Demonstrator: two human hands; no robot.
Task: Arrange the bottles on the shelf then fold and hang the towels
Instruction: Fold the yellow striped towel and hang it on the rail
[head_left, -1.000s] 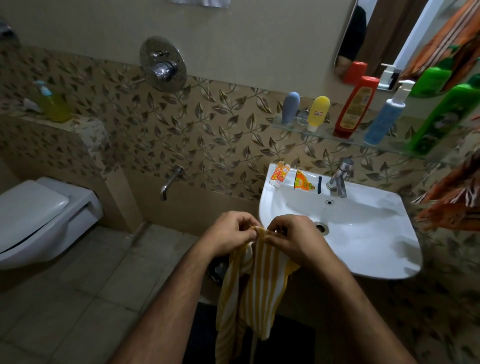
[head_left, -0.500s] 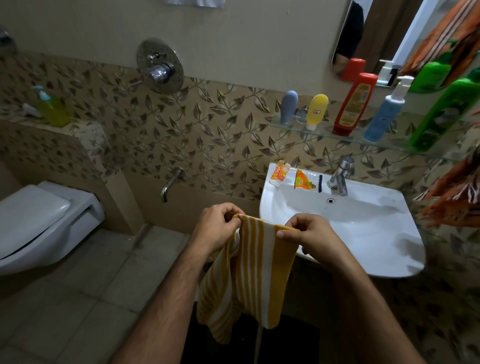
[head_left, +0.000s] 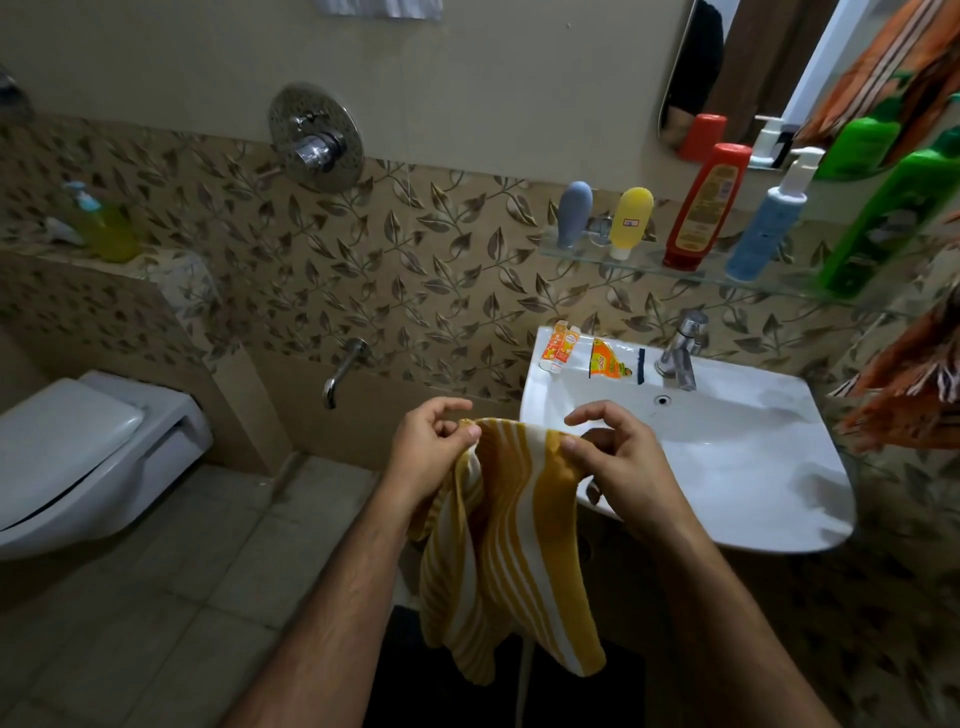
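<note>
Hands drawn apart since a second ago: left hand (head_left: 431, 452) and right hand (head_left: 618, 462) each pinching a towel (head_left: 506, 551) corner. Towel spread; folding under way.

- One head-worn wide-angle view, looking forward and down; both forearms enter from 6 o'clock
- Close to the sink (head_left: 753, 452) at 3 o'clock; glass shelf (head_left: 675, 267) at 2 o'clock; toilet (head_left: 88, 457) at 9 o'clock
</note>
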